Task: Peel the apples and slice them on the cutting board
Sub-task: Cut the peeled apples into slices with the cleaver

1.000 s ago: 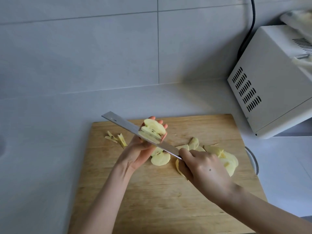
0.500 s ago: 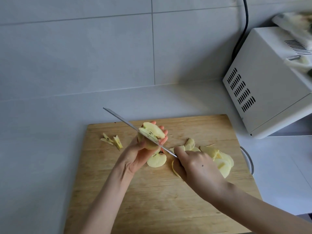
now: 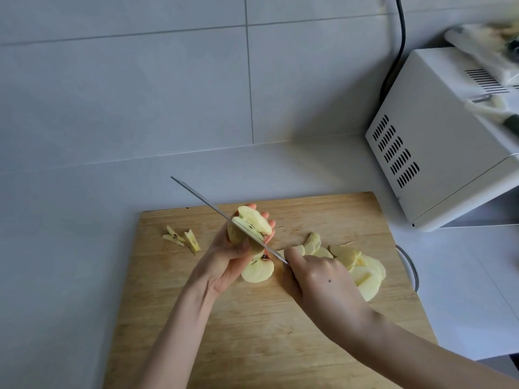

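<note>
Left hand (image 3: 224,265) cups peeled apple piece (image 3: 251,224) above the cutting board (image 3: 252,332), core exposed. Right hand (image 3: 323,279) grips knife (image 3: 207,204), blade set across core, evidently to cut it out. Finished slices (image 3: 362,272) piled toward board's right edge.

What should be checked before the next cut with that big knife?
1. Firm hold on knife by right hand: ok.
2. The apple piece rests on cutting board: not ok, left hand holds it in the air.
3. Left fingertips away from the blade: not ok, they sit just behind the apple.
4. Bare board space for cutting: ok.
5. Finished slices out of the way: ok.
6. Blade sharp: cannot tell.
</note>
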{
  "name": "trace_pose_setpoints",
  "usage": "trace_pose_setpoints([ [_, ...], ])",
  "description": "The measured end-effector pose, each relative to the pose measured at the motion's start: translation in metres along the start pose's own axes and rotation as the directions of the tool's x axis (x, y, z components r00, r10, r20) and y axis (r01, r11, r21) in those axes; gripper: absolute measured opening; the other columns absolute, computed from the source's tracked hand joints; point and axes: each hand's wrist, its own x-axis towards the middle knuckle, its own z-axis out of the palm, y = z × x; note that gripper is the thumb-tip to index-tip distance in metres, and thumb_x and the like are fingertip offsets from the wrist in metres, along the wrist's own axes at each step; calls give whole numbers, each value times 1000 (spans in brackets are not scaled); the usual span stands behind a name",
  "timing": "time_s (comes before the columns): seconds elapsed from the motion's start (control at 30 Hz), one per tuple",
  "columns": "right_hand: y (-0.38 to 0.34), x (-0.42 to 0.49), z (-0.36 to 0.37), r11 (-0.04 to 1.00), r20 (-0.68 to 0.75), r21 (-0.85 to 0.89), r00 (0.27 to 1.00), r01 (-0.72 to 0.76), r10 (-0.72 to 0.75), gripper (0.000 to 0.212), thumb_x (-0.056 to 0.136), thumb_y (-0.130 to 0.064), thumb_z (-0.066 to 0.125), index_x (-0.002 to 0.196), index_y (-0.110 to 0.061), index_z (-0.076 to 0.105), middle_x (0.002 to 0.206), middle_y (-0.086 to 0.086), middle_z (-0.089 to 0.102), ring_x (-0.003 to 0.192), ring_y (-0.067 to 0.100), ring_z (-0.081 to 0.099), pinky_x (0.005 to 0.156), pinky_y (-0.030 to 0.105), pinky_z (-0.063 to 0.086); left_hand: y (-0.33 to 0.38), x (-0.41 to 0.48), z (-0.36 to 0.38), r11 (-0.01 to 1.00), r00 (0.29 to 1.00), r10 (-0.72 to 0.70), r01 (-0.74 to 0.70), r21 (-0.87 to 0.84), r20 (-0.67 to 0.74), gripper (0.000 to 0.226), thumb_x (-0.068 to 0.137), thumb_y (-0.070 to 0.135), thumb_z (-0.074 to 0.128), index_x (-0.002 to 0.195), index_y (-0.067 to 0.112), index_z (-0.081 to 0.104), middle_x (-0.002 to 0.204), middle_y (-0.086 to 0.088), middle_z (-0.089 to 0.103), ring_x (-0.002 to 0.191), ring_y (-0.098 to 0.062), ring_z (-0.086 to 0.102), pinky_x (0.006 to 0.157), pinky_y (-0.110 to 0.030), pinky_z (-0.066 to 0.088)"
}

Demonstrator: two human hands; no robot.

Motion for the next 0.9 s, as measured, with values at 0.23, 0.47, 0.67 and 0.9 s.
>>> trace_pose_setpoints([
  [0.23,-2,3,1,995,41,82,998,-56,53,19,85,-18,46,72,-20,32,42,-6,31,33,19,26,29,32,29,2,-5,-3,989,998,25,-15,148,-66,103,37,23,98,124,5,47,112,-16,65,114,-37,59,89,-39,52],
  [0.47,-8,6,4,986,76,115,991,-122,114,17,79,-12,55,68,-14,42,42,-9,28,34,17,22,31,29,24,-5,-9,3,928,959,146,-47,370,-244,104,32,52,93,119,13,51,105,-10,68,103,-27,66,78,-29,55],
  [0.67,-10,7,-3,973,159,156,976,-172,148,17,85,-15,49,70,-13,42,42,-5,33,36,18,25,34,32,27,-3,-12,-2,824,951,229,-75,562,-209,99,35,63,87,117,20,52,111,-4,69,111,-28,63,81,-34,55],
  [0.9,-7,17,-29,932,251,249,947,-263,200,24,95,-20,45,72,-13,42,52,-2,40,46,17,35,48,30,30,2,-12,6,744,959,150,50,666,-239,52,69,36,80,111,15,57,98,-14,67,88,-25,67,72,-30,57],
])
